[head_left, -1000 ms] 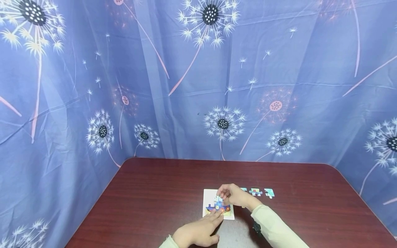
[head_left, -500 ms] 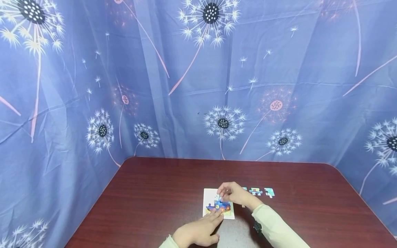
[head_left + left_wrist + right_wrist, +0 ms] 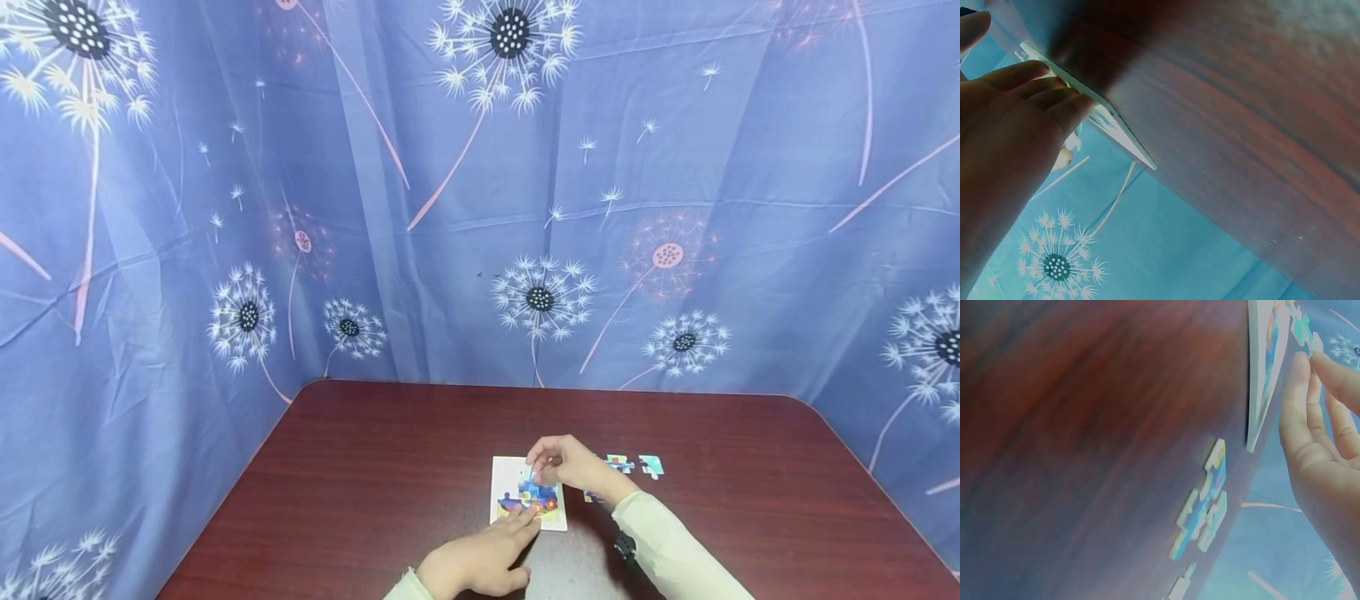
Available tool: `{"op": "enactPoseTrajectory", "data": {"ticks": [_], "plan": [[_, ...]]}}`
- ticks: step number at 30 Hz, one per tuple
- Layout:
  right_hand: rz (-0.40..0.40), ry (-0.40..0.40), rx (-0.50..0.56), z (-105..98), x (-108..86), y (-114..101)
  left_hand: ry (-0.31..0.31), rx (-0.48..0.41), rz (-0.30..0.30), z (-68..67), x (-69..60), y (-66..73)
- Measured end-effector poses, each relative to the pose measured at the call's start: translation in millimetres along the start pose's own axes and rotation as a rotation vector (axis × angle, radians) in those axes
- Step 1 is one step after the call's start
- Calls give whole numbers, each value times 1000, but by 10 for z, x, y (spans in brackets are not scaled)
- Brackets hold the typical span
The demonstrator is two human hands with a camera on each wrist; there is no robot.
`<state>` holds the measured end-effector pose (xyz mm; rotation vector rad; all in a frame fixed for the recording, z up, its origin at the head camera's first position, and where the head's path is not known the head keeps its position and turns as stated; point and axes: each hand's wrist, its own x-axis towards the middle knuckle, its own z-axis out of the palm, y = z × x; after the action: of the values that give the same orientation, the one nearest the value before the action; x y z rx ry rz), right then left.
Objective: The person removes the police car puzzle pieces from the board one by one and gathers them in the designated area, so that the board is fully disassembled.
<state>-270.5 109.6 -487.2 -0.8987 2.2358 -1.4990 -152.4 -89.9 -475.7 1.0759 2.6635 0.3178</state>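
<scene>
Head view, right hand (image 3: pixel 566 463) pinching a puzzle piece (image 3: pixel 1302 329), slightly higher than before, left hand (image 3: pixel 483 560) outstretched, touching the board (image 3: pixel 506 477).

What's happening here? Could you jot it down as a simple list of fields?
Left hand: resting on the puzzle board, at its near edge
Right hand: pinching a puzzle piece over the board; contact unclear
Board state: white-edged, partly filled
Loose pieces: on the table, right of the board
Table look: dark reddish, wood-grained
Backdrop: blue cloth, dandelion print
</scene>
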Motion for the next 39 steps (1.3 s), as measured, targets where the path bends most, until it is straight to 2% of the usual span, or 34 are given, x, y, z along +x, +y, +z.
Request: {"op": "enactPoseTrajectory", "data": {"ticks": [10,17,25,31,35,39], "plan": [[28,25,22,-166,-99,-78,7,-5,-4,9,-2,-2],[13,36,41,-344,-196,29,14,-2,-5,-7,-2,19],[78,79,20,-566,-416,72,-4,-23,-11,-9,-8,26],[70,91,19,-729,-568,128,-22,-49,-39,-15,-5,29],[54,101,7,-804,-659,151,-18,-48,-34,-18,-4,23],[83,106,-1,-850,-765,174,-20,-61,-31,-22,-8,28]]}}
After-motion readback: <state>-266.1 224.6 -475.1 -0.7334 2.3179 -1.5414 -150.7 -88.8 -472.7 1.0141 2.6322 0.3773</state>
